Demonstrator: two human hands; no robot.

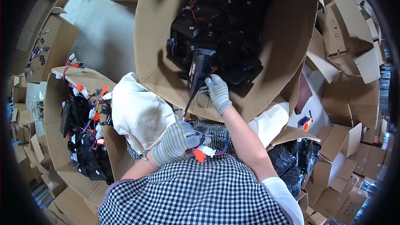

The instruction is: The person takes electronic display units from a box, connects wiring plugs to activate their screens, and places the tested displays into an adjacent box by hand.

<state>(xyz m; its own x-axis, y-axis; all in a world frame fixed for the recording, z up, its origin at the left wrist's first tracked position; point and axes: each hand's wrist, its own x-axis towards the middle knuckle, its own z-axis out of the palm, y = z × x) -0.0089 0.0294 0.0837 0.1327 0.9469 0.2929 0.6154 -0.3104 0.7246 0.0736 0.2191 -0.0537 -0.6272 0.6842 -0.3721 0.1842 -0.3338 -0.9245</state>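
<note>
My right hand (218,93), in a grey striped glove, pinches the edge of a black plastic unit (198,68) with white and red lettering on its side. The unit is tilted over the near side of a large cardboard box (154,37). A thin cable (183,114) runs down from it towards my lap. My left hand (173,142), gloved alike, is closed around the wiring. From its fingers stick out a small dark piece (201,129), a white connector (207,150) and an orange connector (199,155). The fingers partly hide the wires.
Inside the large box lie many black units (233,21). A carton (54,141) at my left holds black units (87,154) with coloured wires. At my right is a carton with black parts in plastic (287,162). An orange object (306,124) lies on the floor; cardboard boxes (346,25) surround me.
</note>
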